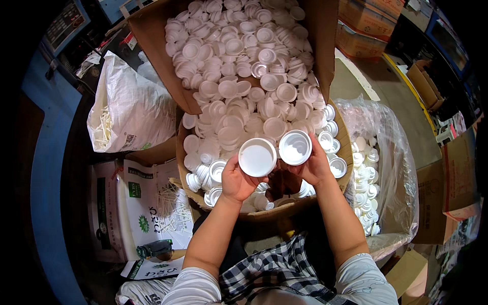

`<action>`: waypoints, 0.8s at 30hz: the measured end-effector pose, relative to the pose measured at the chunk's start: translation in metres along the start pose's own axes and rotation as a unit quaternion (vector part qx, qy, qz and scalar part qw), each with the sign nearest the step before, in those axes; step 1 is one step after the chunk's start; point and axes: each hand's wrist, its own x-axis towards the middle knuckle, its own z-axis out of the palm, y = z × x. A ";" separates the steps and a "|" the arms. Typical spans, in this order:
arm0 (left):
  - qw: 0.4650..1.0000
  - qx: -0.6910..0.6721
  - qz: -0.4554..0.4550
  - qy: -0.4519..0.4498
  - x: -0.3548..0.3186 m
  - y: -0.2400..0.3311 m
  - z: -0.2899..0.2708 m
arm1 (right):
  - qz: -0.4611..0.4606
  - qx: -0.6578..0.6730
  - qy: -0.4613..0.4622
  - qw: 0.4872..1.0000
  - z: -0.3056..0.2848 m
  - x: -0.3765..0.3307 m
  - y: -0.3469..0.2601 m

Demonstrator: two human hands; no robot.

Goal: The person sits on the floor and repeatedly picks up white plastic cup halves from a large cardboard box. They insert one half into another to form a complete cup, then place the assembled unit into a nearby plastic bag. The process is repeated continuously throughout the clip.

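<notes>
My left hand (239, 181) is closed on a round white plastic lid (257, 158), its wide flat face turned up toward me. Beside it, a second white plastic lid (295, 148) with a stepped rim and hollow middle sits in my closed right hand (315, 166). The two lids are side by side, close together. Both hands are over the near part of a large cardboard box (333, 66) heaped with many similar white lids (234, 47). Some lids below my hands look more opaque than the translucent ones farther back.
Right of the box, a clear plastic bag (394, 152) holds more white pieces (362, 195). At left stand a white woven sack (133, 109) of thin sticks and a printed carton (137, 203) with loose sticks on it. Cardboard boxes (363, 28) are stacked at the far right.
</notes>
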 end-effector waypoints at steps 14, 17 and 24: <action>0.998 0.018 -0.018 0.049 0.004 -0.001 -0.011 | -0.257 -0.404 -0.049 0.877 0.033 -0.021 0.012; 0.999 -0.009 -0.016 0.039 0.003 0.000 -0.007 | -0.299 -0.426 -0.062 0.852 0.036 -0.023 0.018; 0.994 -0.090 -0.057 -0.004 0.002 0.007 -0.013 | -0.258 -0.277 -0.053 0.924 0.024 -0.020 0.012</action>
